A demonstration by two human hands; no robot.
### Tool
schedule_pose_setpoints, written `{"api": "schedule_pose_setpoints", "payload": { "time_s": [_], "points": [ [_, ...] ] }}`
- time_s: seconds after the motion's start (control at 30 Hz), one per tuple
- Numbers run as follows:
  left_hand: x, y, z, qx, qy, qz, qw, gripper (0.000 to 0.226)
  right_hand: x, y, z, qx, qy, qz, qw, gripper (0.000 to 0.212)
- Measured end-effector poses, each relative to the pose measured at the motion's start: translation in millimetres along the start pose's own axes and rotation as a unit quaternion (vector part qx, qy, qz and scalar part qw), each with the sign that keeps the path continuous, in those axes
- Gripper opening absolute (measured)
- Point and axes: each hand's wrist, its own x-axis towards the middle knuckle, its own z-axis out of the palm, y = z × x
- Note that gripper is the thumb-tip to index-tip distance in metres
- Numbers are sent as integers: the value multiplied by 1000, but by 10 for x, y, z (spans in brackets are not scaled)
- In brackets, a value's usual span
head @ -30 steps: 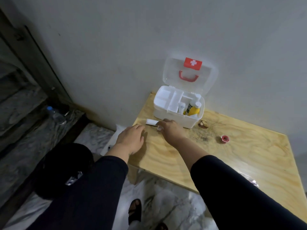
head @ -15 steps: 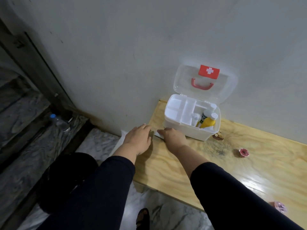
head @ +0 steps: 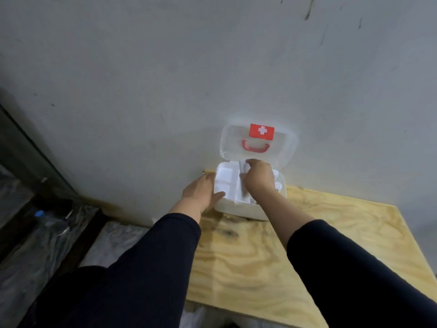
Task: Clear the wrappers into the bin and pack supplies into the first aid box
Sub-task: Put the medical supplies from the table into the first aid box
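Step in hand, by my read: packing, not bin work. Right hand (head: 259,179) was over the box (head: 238,209), fingers closed on a small white item (head: 243,167), prob a roll or tube, blurred so can't tell which. Item sat above the tray's middle slot, toward the box's back edge, just under the lid (head: 283,147).

Left hand (head: 201,192) lay flat and spread w/ fingers loose against the box's left wall, holding nothing, seemingly steadying it.

Box stood at the table's (head: 331,233) back-left corner, lid up against the wall (head: 165,79), red cross facing me.

Item's long axis ran roughly upright, tilted a bit, top end toward the lid; lower end hidden by the hand. Box's long axis ran along the table's back edge.

Next move, as I judge: lower item into a slot long enough for it, prob lay it flat so the lid can close, then let go. Left hand should keep bracing, box is light.

No wrappers or bin in view
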Motion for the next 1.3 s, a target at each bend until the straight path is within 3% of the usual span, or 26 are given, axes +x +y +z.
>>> {"api": "schedule_pose_setpoints", "payload": {
  "time_s": [0.1,0.33,0.43,0.57,0.63,0.77,1.13,1.3],
  "points": [
    [124,90,71,-14,-27,0,1000,86,165,66,-8,-4,-11,35,999,36],
    [272,92,108,-56,-51,-14,997,107,394,106,148,-45,-54,45,996,39],
    [324,41,105,-84,-50,-18,995,97,440,84,164,-54,-59,29,996,40],
    [378,-25,109,-109,-56,15,992,90,416,24,184,-90,-117,-73,986,63],
    [383,-74,102,-112,-62,20,992,92,366,3,252,-101,-118,-89,984,66],
    [400,-154,58,-102,-75,48,991,86,264,-31,431,-117,-99,-72,986,43],
    [485,-252,-178,21,-92,121,988,91,71,-64,344,-92,-60,-33,993,39],
    [483,185,-400,98,-65,224,967,69,-66,129,-21,-81,5,8,997,36]
  ]
}}
